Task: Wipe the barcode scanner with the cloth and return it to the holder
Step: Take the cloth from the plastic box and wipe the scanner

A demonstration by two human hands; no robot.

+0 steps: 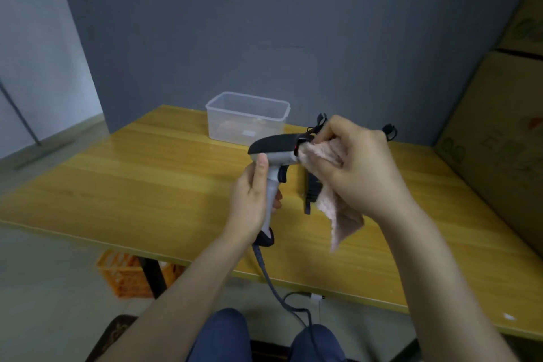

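Head view takes in a grey wall [279, 23] behind a yellow wooden bench [132, 173], with stacked cardboard boxes [505, 132] along its right edge. On the bench's far side stands a clear plastic tub [246, 117], lidless, with something pale and blurred lying at its bottom; what it is cannot be told. Under the bench's near edge sits an orange crate [123, 276]. Above the bench middle, the left hand [249, 203] is wrapped around the grip of the barcode scanner [274, 153], thumb up along the grey handle. The handle's long axis runs nearly upright, tilted a little, while the black-topped head lies roughly level and points right, its red-lit front toward the right hand [352, 164]. That hand is closed on a pinkish cloth [332, 185], pressing it against the scanner's front, the loose end hanging down. Behind the cloth a dark holder [311, 191] stands on the bench, mostly hidden. A grey cable [273, 288] drops from the handle's base past the bench edge.
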